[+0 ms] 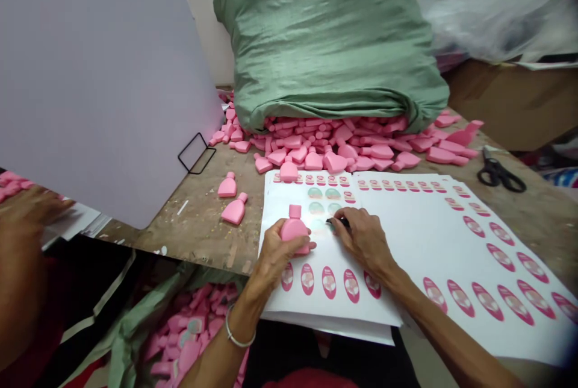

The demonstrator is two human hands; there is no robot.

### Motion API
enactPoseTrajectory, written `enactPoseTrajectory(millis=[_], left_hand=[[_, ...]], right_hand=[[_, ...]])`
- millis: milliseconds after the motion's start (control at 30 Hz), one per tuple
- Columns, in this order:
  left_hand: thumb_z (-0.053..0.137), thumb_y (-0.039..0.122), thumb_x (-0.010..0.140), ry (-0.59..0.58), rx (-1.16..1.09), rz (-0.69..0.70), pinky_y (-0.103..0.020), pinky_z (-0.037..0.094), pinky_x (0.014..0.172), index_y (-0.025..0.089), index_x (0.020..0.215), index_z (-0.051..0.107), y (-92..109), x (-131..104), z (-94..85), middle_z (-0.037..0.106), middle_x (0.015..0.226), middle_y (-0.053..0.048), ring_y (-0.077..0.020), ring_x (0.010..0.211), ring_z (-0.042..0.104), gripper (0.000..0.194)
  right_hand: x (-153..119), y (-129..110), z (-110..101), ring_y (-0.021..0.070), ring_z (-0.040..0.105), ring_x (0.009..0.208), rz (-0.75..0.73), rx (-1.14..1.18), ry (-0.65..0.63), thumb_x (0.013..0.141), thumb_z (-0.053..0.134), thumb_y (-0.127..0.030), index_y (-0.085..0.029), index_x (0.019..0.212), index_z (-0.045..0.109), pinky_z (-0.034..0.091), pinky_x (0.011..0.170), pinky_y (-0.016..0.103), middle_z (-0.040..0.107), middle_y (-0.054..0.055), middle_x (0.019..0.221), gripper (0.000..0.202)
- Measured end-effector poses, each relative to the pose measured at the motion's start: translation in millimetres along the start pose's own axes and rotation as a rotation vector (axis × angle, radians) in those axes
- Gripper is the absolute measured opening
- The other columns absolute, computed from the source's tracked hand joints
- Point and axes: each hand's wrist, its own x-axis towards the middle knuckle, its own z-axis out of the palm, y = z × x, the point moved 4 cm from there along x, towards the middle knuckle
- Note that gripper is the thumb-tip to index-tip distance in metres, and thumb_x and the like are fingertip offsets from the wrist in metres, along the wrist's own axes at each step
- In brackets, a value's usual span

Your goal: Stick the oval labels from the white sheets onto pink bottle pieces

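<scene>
A small pink bottle (294,231) is gripped in my left hand (273,252), upright with its cap away from me, above a sheet of stickers (295,303). My right hand (363,237) is closed on a small black tool (344,221) with a thin light tip; its exact kind is hard to make out. That tip touches a pale green sticker (320,224) on the sheet, just right of the bottle. More pale green stickers (315,193) sit above it. Oval pink stickers (329,282) line the sheet's near edge.
Pink bottles spill from a green sack (334,38) at the back; two loose bottles (234,209) lie left. Black scissors (500,175) rest at right, beside a second sticker sheet (415,225). A white panel (99,75) and another person's blurred hand (27,219) are at left. Below is an open sack (124,331) with bottles.
</scene>
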Motion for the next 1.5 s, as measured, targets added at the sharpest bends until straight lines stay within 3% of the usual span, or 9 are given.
enactPoseTrajectory(millis=[167, 267, 533, 667, 767, 933, 1167, 1300, 1500], left_hand=[[0.069, 0.041, 0.072, 0.038, 0.085, 0.009, -0.026, 0.054, 0.051, 0.015, 0.103, 0.053, -9.6, 5.9, 11.9, 0.061, 0.068, -0.001, -0.0194, 0.059, 0.068, 0.044], [0.057, 0.054, 0.079, 0.034, 0.135, 0.079, -0.027, 0.054, 0.049, 0.016, 0.108, 0.052, -9.1, 8.6, 14.2, 0.058, 0.066, 0.000, -0.0172, 0.055, 0.065, 0.048], [0.051, 0.053, 0.083, 0.038, 0.256, 0.155, -0.027, 0.054, 0.055, 0.014, 0.103, 0.056, -10.4, 8.0, 14.7, 0.059, 0.072, -0.001, -0.0141, 0.054, 0.063, 0.044], [0.053, 0.056, 0.081, 0.067, 0.153, 0.150, -0.028, 0.055, 0.054, 0.015, 0.103, 0.056, -11.6, 9.5, 13.1, 0.059, 0.077, -0.002, -0.0141, 0.054, 0.063, 0.046], [0.056, 0.058, 0.078, 0.083, 0.047, 0.083, -0.029, 0.056, 0.053, 0.014, 0.105, 0.055, -11.7, 9.3, 11.0, 0.059, 0.077, -0.003, -0.0159, 0.056, 0.064, 0.051], [0.039, 0.067, 0.083, 0.019, -0.207, -0.001, -0.029, 0.057, 0.054, 0.010, 0.105, 0.059, -6.2, -0.3, 13.8, 0.066, 0.082, -0.010, -0.0203, 0.069, 0.067, 0.065], [0.034, 0.058, 0.089, -0.084, -0.288, -0.033, -0.031, 0.058, 0.062, 0.010, 0.107, 0.063, 4.0, -14.7, 24.7, 0.070, 0.090, -0.012, -0.0209, 0.075, 0.069, 0.060], [0.034, 0.055, 0.091, -0.091, -0.312, -0.054, -0.031, 0.059, 0.064, 0.008, 0.107, 0.063, 5.0, -16.5, 26.2, 0.070, 0.089, -0.012, -0.0211, 0.076, 0.069, 0.058], [0.033, 0.055, 0.091, -0.100, -0.334, -0.056, -0.032, 0.059, 0.064, 0.007, 0.103, 0.064, 3.4, -17.2, 24.7, 0.070, 0.091, -0.013, -0.0212, 0.075, 0.069, 0.058]], right_hand=[[-2.1, -6.3, 3.8, 0.0196, 0.051, 0.076, -0.034, -0.136, 0.036, 0.092, 0.043, -0.029, -0.019, 0.085, 0.058, 0.029, 0.070, 0.033, 0.063, 0.006, 0.079, 0.019], [-2.3, -5.5, 3.7, 0.0191, 0.051, 0.074, -0.041, -0.105, 0.022, 0.091, 0.044, -0.028, -0.019, 0.081, 0.057, 0.029, 0.069, 0.032, 0.062, 0.005, 0.074, 0.019], [2.5, -4.2, 5.2, 0.0201, 0.054, 0.072, 0.012, 0.005, 0.004, 0.082, 0.058, -0.037, -0.020, 0.079, 0.057, 0.033, 0.069, 0.032, 0.064, 0.004, 0.073, 0.017], [-1.6, -13.2, -3.2, 0.0194, 0.054, 0.071, -0.049, 0.052, 0.087, 0.082, 0.059, -0.039, -0.019, 0.076, 0.057, 0.035, 0.072, 0.035, 0.063, 0.004, 0.071, 0.021], [-3.2, -15.8, -21.1, 0.0169, 0.053, 0.068, 0.050, 0.287, 0.132, 0.081, 0.061, -0.043, -0.019, 0.075, 0.056, 0.039, 0.070, 0.033, 0.062, 0.003, 0.072, 0.025], [-3.4, -22.5, -38.8, 0.0128, 0.052, 0.060, 0.267, 0.658, -0.019, 0.078, 0.062, -0.051, -0.019, 0.077, 0.063, 0.042, 0.056, 0.026, 0.062, 0.000, 0.069, 0.032], [-10.2, -42.5, -35.9, 0.0187, 0.062, 0.082, 0.237, 0.738, -0.087, 0.078, 0.064, -0.045, -0.024, 0.090, 0.073, 0.048, 0.070, 0.028, 0.072, 0.003, 0.090, 0.026], [-11.0, -47.8, -37.6, 0.0189, 0.064, 0.082, 0.193, 0.748, -0.055, 0.078, 0.065, -0.041, -0.023, 0.088, 0.073, 0.049, 0.074, 0.030, 0.071, 0.003, 0.089, 0.022], [-11.3, -50.7, -37.2, 0.0162, 0.060, 0.073, 0.146, 0.704, -0.009, 0.079, 0.065, -0.038, -0.023, 0.088, 0.073, 0.047, 0.065, 0.029, 0.070, 0.003, 0.083, 0.019]])
